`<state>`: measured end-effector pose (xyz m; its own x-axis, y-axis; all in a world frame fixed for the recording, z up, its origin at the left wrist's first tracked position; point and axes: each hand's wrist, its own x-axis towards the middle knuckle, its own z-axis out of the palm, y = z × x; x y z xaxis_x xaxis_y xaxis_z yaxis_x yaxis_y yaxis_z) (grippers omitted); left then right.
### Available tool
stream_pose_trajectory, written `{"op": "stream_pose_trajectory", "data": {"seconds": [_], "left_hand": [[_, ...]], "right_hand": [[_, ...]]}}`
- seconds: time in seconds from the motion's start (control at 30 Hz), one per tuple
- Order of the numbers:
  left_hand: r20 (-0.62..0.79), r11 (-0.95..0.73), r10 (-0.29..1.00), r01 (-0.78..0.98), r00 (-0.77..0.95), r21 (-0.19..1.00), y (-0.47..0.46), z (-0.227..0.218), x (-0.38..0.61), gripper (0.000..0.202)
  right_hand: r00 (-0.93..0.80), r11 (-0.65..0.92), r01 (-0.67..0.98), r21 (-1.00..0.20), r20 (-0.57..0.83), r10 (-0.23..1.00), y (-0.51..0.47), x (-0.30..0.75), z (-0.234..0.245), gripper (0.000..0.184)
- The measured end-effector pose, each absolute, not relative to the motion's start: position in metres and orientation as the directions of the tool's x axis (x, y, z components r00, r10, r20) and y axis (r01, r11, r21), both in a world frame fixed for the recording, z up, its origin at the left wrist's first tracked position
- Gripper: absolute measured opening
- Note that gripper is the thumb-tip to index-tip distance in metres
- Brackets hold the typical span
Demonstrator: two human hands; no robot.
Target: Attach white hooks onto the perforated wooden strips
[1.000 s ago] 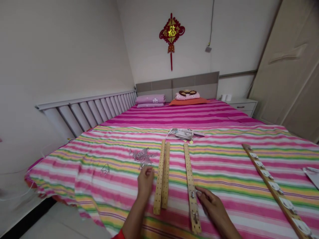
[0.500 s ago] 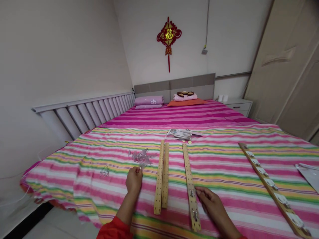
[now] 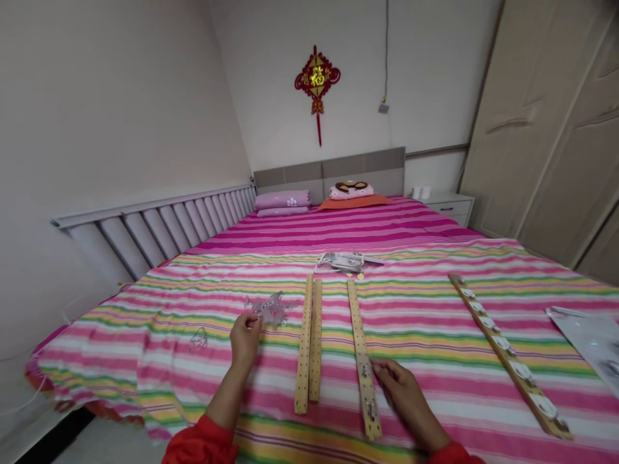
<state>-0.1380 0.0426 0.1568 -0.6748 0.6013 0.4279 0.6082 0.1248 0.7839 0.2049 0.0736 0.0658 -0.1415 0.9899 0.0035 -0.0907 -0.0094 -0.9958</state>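
Observation:
My left hand (image 3: 245, 338) is closed in a pinch at the edge of a small heap of clear plastic hooks (image 3: 269, 307) on the striped bed cover; what its fingers hold is too small to make out. My right hand (image 3: 402, 394) lies beside a perforated wooden strip (image 3: 360, 348), its fingertips touching the strip near two metal fittings (image 3: 366, 380) fixed to it. Two more perforated strips (image 3: 309, 338) lie side by side between my hands.
A long wooden strip with several round white fittings (image 3: 503, 351) lies at the right. A clear bag of parts (image 3: 344, 261) sits past the strips. A grey plastic bag (image 3: 590, 335) is at the far right. Pillows (image 3: 285, 200), headboard and a nightstand (image 3: 447, 204) are beyond.
My left hand has drawn back left from the paired strips and up to the heap of clear hooks. My right hand stays at the single strip. The view has shifted right.

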Motion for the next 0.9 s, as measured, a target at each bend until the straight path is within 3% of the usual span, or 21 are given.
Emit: {"op": "stream_pose_trajectory", "data": {"seconds": [0.17,0.3,0.4,0.5,0.57,0.63,0.9], "left_hand": [[0.187,0.017,0.609,0.247,-0.771,0.969,0.04,0.163,-0.133,0.034],[-0.021,-0.095,0.698,-0.121,-0.716,0.988,0.028,0.163,-0.11,0.033],[-0.221,-0.092,0.806,-0.486,-0.549,0.869,0.016,0.165,-0.076,0.014],[-0.429,0.002,0.83,-0.767,-0.356,0.642,0.006,0.165,-0.04,0.015],[-0.52,0.063,0.816,-0.855,-0.253,0.515,0.0,0.164,-0.018,0.018],[-0.547,0.089,0.811,-0.882,-0.206,0.463,-0.004,0.162,0.0,0.018],[-0.409,-0.016,0.875,-0.858,-0.261,0.514,-0.016,0.157,0.044,0.027]], "right_hand": [[-0.122,0.016,-0.091,-0.996,0.027,0.992,0.072,0.205,0.067,0.04],[-0.127,0.03,-0.099,-0.995,0.042,0.991,0.069,0.205,0.071,0.04],[-0.112,0.024,-0.127,-0.992,0.039,0.993,0.066,0.203,0.076,0.039],[-0.11,-0.052,-0.171,-0.984,-0.033,0.993,0.064,0.202,0.081,0.038],[-0.091,-0.092,-0.197,-0.976,-0.076,0.993,0.061,0.201,0.086,0.037],[-0.053,-0.078,-0.216,-0.973,-0.068,0.996,0.056,0.2,0.092,0.036],[-0.173,-0.112,-0.351,-0.93,-0.053,0.984,0.014,0.175,0.125,0.039]]}}
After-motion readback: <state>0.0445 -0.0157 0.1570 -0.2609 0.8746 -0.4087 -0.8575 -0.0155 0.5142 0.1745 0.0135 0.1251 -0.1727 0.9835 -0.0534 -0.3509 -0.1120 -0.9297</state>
